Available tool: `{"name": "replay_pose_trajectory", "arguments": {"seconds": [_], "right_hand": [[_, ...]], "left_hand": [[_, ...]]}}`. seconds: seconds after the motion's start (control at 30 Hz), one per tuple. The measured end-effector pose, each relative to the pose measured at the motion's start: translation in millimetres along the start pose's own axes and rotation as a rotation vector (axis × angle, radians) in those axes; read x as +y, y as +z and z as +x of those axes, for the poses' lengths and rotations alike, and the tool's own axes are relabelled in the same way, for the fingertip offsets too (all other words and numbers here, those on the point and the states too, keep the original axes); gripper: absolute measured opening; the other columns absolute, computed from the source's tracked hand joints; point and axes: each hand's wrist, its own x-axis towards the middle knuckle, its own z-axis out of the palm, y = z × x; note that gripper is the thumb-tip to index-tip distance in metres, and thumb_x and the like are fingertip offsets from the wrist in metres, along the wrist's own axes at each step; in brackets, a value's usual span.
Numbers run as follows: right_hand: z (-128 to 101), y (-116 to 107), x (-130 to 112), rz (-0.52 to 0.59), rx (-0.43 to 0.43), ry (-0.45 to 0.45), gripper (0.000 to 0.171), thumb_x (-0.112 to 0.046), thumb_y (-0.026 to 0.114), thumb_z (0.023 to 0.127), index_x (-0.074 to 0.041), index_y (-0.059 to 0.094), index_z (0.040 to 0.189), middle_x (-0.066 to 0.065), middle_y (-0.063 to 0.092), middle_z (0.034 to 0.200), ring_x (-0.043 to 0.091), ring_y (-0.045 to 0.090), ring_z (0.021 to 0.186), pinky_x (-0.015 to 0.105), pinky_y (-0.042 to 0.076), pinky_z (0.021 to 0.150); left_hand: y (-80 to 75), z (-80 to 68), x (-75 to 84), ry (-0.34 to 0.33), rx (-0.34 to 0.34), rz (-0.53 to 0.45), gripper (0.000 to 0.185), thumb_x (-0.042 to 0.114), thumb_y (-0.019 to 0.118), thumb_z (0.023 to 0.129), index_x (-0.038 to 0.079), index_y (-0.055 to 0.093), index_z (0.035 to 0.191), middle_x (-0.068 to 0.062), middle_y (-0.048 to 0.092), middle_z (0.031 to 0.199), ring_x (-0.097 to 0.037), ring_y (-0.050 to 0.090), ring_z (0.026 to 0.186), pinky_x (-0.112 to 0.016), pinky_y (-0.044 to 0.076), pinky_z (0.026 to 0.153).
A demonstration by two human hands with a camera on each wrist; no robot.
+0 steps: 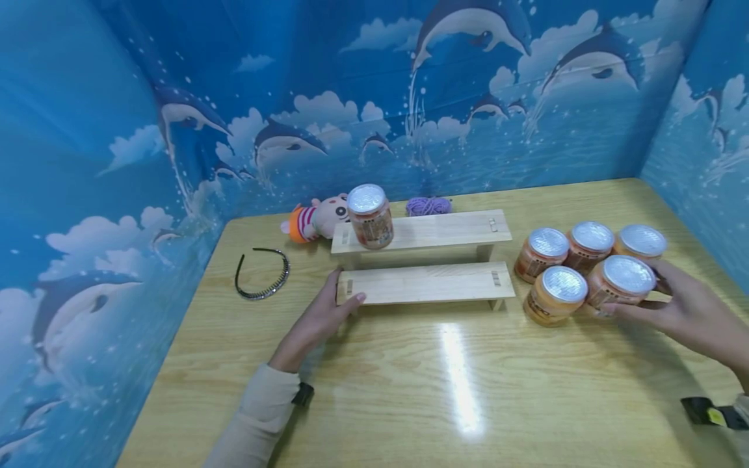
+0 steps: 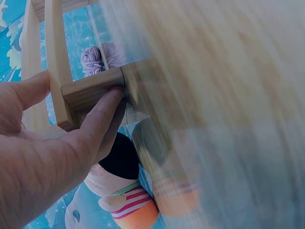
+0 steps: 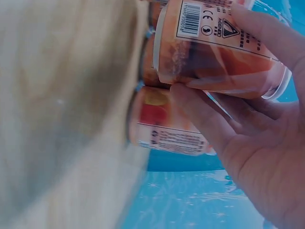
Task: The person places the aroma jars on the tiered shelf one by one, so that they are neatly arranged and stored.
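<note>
In the head view, my left hand (image 1: 322,315) grips the left end of the lower board (image 1: 421,284) of a two-tier wooden rack, thumb on top. The left wrist view shows its fingers (image 2: 102,112) under the board, against the rack's wooden leg (image 2: 93,88). On the right, my right hand (image 1: 684,312) holds a lidded jar (image 1: 623,283) with orange contents round its side. Seen from the right wrist, the jar's base (image 3: 159,47) is slightly off the tabletop. Several similar jars (image 1: 549,250) stand close beside it. One more jar (image 1: 370,221) stands upright on the upper board's left part.
A plush doll (image 1: 318,220) in a striped top lies behind the rack's left end, and a purple yarn ball (image 1: 429,206) is behind its middle. A dark headband (image 1: 261,294) lies to the left on the wooden table (image 1: 398,396). Blue dolphin-print sheets (image 1: 351,97) hang around the table.
</note>
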Motion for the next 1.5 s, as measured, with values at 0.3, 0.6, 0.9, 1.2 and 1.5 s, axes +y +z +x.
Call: {"name": "replay_pose_trajectory", "arguments": {"seconds": [0.3,0.6,0.9,1.2,1.5], "right_hand": [[12.1,-15.9,-16.9,-0.063,0.048,0.054,0.075,0.005,0.087,0.074,0.009,0.047,0.138,-0.029,0.049,0.109,-0.024,0.044,0.095,0.003,0.045,0.061],[35.7,-25.6,-40.4,-0.154,0.035,0.084,0.073,0.002,0.085,0.078,0.012,0.044,0.138,0.031,0.051,0.119,-0.026,0.038,0.091,0.001,0.041,0.056],[75.1,-23.3,-81.6,-0.147,-0.123,0.081,0.076,-0.009,0.085,0.082,0.005,0.041,0.142,0.027,0.050,0.126,0.046,0.053,0.109,0.018,0.054,0.060],[117.2,-2.1,-120.6,-0.103,-0.249,-0.025,0.078,-0.018,0.087,0.082,0.000,0.043,0.145,0.019,0.059,0.124,0.034,0.059,0.106,0.023,0.055,0.062],[153.4,31.9,-152.5,-0.030,-0.372,-0.055,0.079,-0.023,0.083,0.087,-0.002,0.038,0.148,0.017,0.057,0.130,0.032,0.057,0.116,0.042,0.058,0.079]], "left_hand": [[-0.2,-0.4,-1.3,-0.003,0.007,0.004,0.089,0.036,0.064,0.100,0.014,0.006,0.164,-0.017,0.021,0.166,-0.036,0.019,0.151,-0.054,0.015,0.123],[-0.4,1.2,-0.8,-0.012,0.002,0.010,0.090,0.038,0.063,0.101,0.013,0.004,0.164,-0.016,0.018,0.167,-0.034,0.018,0.152,-0.053,0.015,0.123],[-0.3,1.9,1.2,-0.037,0.010,0.018,0.089,0.036,0.064,0.100,0.015,0.006,0.164,-0.017,0.020,0.166,-0.036,0.019,0.152,-0.054,0.015,0.123],[-0.4,2.3,0.3,-0.036,0.015,0.026,0.090,0.037,0.064,0.100,0.015,0.005,0.164,-0.017,0.019,0.167,-0.037,0.019,0.151,-0.056,0.015,0.122],[0.3,3.2,-0.6,-0.034,0.015,0.014,0.089,0.036,0.065,0.100,0.015,0.006,0.164,-0.018,0.023,0.165,-0.038,0.021,0.151,-0.056,0.017,0.122]]}}
